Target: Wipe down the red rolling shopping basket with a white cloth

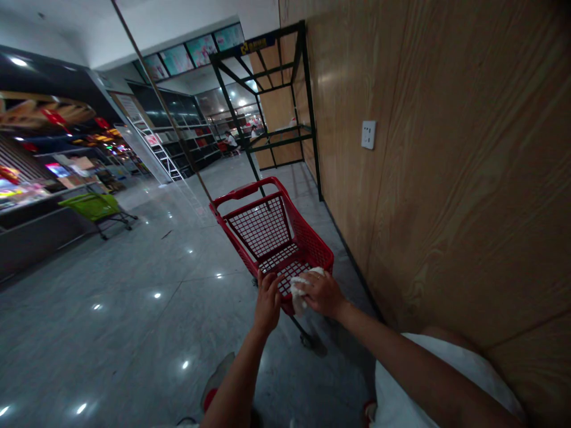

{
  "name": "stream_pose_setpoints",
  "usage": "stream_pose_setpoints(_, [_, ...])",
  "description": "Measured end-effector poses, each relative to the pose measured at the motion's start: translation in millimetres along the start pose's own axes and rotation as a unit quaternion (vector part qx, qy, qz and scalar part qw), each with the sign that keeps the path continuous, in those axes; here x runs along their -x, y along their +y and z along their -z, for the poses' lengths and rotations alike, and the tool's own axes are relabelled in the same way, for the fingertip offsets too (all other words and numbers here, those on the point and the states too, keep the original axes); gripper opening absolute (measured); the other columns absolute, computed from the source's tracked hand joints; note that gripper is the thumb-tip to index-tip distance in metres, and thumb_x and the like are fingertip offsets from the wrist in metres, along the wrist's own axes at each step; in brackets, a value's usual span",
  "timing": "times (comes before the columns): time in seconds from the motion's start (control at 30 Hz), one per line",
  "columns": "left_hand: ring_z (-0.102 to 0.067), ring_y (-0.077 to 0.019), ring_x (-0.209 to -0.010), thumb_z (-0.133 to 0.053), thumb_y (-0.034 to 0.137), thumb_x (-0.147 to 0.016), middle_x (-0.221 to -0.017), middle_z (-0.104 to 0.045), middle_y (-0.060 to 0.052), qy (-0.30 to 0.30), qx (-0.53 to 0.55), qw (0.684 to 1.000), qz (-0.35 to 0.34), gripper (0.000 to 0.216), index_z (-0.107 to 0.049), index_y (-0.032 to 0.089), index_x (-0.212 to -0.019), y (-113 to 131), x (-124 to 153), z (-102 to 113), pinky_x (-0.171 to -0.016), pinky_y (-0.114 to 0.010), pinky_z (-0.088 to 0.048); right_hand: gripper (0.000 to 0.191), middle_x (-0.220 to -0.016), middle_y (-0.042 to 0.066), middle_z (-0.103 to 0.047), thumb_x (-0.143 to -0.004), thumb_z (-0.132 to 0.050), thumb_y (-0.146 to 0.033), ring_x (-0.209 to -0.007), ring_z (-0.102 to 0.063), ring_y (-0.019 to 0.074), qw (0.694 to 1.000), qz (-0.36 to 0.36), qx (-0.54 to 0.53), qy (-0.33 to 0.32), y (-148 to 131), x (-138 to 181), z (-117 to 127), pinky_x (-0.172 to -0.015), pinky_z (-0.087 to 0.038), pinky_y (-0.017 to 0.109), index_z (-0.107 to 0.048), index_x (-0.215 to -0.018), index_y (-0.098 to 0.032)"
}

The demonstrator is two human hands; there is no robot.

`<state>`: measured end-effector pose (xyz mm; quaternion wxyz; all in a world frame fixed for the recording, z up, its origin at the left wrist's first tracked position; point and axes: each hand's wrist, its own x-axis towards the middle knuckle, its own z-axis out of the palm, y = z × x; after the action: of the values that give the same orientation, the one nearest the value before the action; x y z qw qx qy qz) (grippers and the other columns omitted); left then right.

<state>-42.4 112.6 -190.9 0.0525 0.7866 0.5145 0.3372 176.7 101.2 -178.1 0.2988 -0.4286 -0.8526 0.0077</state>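
Note:
A red plastic shopping cart (307, 232) stands before me on the floor, its handle at the far end and its grid seat panel upright. At the near left corner my left hand (267, 302) has its fingers curled over the cart's rim. My right hand (325, 292) grips a white cloth (298, 297) against the near end of the rim, to the right of my left hand. Part of the cloth hangs down over the outside of the cart. My right hand's fingertips are partly hidden by the cloth.
A wood-panelled wall (428, 166) with a socket (368, 135) runs along the right. Behind the cart stands a dark metal frame (317, 154). A long thin pole (167, 110) slants down to the cart's handle. Leftward are a green cart (91, 205), a ladder (163, 154) and distant people.

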Motion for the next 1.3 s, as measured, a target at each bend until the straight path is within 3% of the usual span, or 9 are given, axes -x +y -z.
stream_pose_setpoints(0.1, [-0.006,-0.0251,-0.145,-0.034,0.018,-0.090,-0.133,-0.044,-0.006,0.007,0.008,1.000,0.005,0.042,-0.055,0.027,-0.126,1.1,2.8,1.4,-0.117,-0.057,-0.018,0.042,-0.130,0.006,-0.057,-0.079,-0.055,-0.015,-0.119,-0.048,0.0245,0.995,-0.087,0.041,0.030,37.3,3.7,14.0,-0.094,-0.035,0.040,-0.062,-0.119,-0.027])
stream_pose_setpoints(0.2, [-0.006,-0.0248,-0.145,-0.035,0.019,-0.091,-0.135,-0.043,-0.006,0.025,0.017,0.999,0.015,0.042,-0.054,0.026,-0.127,3.8,3.5,-2.2,-0.117,-0.056,-0.019,0.038,-0.126,0.007,-0.059,-0.079,-0.051,-0.011,-0.117,-0.048,0.0235,0.990,-0.124,0.050,0.055,42.5,2.2,15.5,-0.096,-0.036,0.039,-0.066,-0.112,-0.024])
stream_pose_setpoints(0.47, [-0.022,-0.0243,-0.140,-0.036,0.022,-0.092,-0.129,-0.048,-0.008,0.050,0.006,0.999,0.014,0.039,-0.056,0.024,-0.125,8.9,1.5,-5.7,-0.117,-0.055,-0.020,0.043,-0.128,0.009,-0.058,-0.088,-0.050,-0.017,-0.116,-0.048,0.0243,0.999,0.016,0.009,0.039,-43.6,3.0,-25.9,-0.098,-0.035,0.042,-0.053,-0.130,-0.023])
stream_pose_setpoints(0.57, [-0.017,-0.0245,-0.142,-0.036,0.024,-0.093,-0.128,-0.048,-0.007,0.030,0.001,0.999,0.010,0.037,-0.057,0.024,-0.124,9.0,2.9,1.4,-0.117,-0.055,-0.021,0.039,-0.129,0.006,-0.058,-0.092,-0.050,-0.023,-0.115,-0.049,0.0234,0.999,0.037,0.022,0.022,-33.9,2.9,-22.5,-0.094,-0.036,0.041,-0.053,-0.130,-0.029])
stream_pose_setpoints(0.83, [-0.008,-0.0247,-0.145,-0.035,0.024,-0.094,-0.134,-0.044,-0.005,0.009,0.003,1.000,0.012,0.038,-0.054,0.027,-0.126,7.6,4.6,1.1,-0.117,-0.056,-0.018,0.040,-0.135,0.007,-0.054,-0.090,-0.055,-0.027,-0.119,-0.048,0.0261,0.995,-0.056,0.081,0.023,32.9,8.9,9.3,-0.097,-0.037,0.042,-0.057,-0.129,-0.031])
stream_pose_setpoints(0.93, [-0.009,-0.0254,-0.145,-0.033,0.021,-0.093,-0.135,-0.041,-0.006,0.046,0.018,0.999,0.019,0.040,-0.052,0.027,-0.128,7.8,3.4,-10.3,-0.116,-0.057,-0.019,0.038,-0.134,0.011,-0.053,-0.090,-0.053,-0.020,-0.122,-0.045,0.0266,0.994,-0.059,0.074,0.058,20.8,10.3,-3.4,-0.101,-0.037,0.043,-0.058,-0.127,-0.024])
stream_pose_setpoints(1.13, [-0.014,-0.0269,-0.143,-0.036,0.019,-0.090,-0.134,-0.041,-0.007,0.070,0.017,0.997,0.022,0.040,-0.055,0.026,-0.125,8.0,2.7,-16.0,-0.115,-0.057,-0.022,0.043,-0.134,0.011,-0.052,-0.092,-0.048,-0.014,-0.124,-0.042,0.0252,0.995,0.019,0.065,0.078,-41.7,11.4,-40.7,-0.103,-0.038,0.045,-0.051,-0.134,-0.023])
stream_pose_setpoints(1.2, [-0.013,-0.0265,-0.143,-0.037,0.019,-0.090,-0.134,-0.042,-0.007,0.057,0.013,0.998,0.017,0.040,-0.055,0.025,-0.125,8.0,4.1,-11.1,-0.115,-0.056,-0.022,0.048,-0.136,0.008,-0.052,-0.092,-0.049,-0.014,-0.123,-0.044,0.0241,0.996,0.031,0.064,0.052,-44.5,12.6,-39.6,-0.100,-0.039,0.043,-0.047,-0.137,-0.027])
stream_pose_setpoints(1.3, [-0.009,-0.0251,-0.144,-0.035,0.019,-0.091,-0.135,-0.042,-0.006,0.032,0.009,0.999,0.012,0.041,-0.053,0.027,-0.127,7.5,7.1,-2.5,-0.116,-0.055,-0.021,0.051,-0.137,0.005,-0.052,-0.090,-0.050,-0.013,-0.120,-0.047,0.0237,0.998,0.021,0.067,0.004,-17.7,13.4,-22.2,-0.095,-0.041,0.041,-0.049,-0.136,-0.034])
